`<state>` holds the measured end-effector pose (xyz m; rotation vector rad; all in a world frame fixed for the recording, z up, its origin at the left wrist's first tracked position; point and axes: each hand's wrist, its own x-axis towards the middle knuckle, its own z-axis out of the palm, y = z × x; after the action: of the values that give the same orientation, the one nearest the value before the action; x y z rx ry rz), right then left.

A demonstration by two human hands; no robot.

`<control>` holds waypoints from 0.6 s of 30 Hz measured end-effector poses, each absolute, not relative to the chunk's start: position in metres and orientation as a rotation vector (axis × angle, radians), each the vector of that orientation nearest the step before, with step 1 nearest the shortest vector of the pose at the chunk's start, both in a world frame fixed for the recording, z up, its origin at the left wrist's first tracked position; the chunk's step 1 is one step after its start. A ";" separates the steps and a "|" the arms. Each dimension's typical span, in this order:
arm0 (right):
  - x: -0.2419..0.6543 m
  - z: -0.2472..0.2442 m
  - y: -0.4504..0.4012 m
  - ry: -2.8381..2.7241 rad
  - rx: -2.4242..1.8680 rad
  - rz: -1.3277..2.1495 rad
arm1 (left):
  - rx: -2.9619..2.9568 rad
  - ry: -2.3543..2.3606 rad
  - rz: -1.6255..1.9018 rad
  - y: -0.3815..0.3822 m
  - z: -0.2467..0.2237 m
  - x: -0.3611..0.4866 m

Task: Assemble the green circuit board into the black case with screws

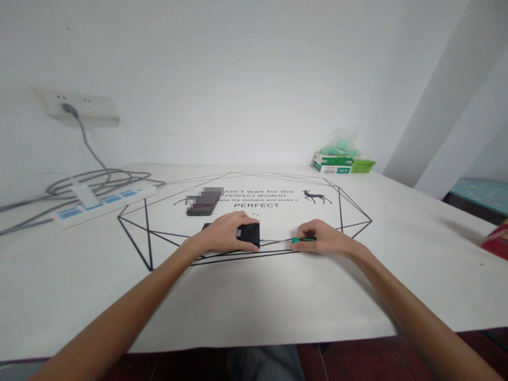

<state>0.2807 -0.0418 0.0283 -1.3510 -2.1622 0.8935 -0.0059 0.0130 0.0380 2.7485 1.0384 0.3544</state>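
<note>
My left hand (228, 233) is closed over a flat black box-like device (251, 234) on the white table, thumb and fingers on its two long sides. A small pale label shows on the device's top, while much of its left part is hidden under the hand. To the right, my right hand (323, 237) grips the green and black handle of a screwdriver (300, 239). Its thin metal shaft points left, and the tip meets the device's right end. Just beyond my left hand lies a dark phone (203, 203), partly pixelated.
A white power strip (105, 205) with a plugged-in charger and coiled grey cables (99, 180) lies at the left. Green and white boxes (332, 162) with a plastic bag on top stand at the back right. A red object (497, 241) sits at the right edge.
</note>
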 end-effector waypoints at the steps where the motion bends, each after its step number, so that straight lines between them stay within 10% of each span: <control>1: 0.280 0.028 -0.043 -2.133 -1.350 0.904 | 2.743 1.035 0.356 0.013 0.038 -0.006; 18: 0.285 0.023 -0.036 -2.190 -1.349 0.909 | 2.669 0.794 0.381 0.002 0.039 0.006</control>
<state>0.2849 -0.0364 0.0225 -1.3493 -2.1895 0.9087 0.0063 0.0015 0.0386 2.6688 0.7939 0.3815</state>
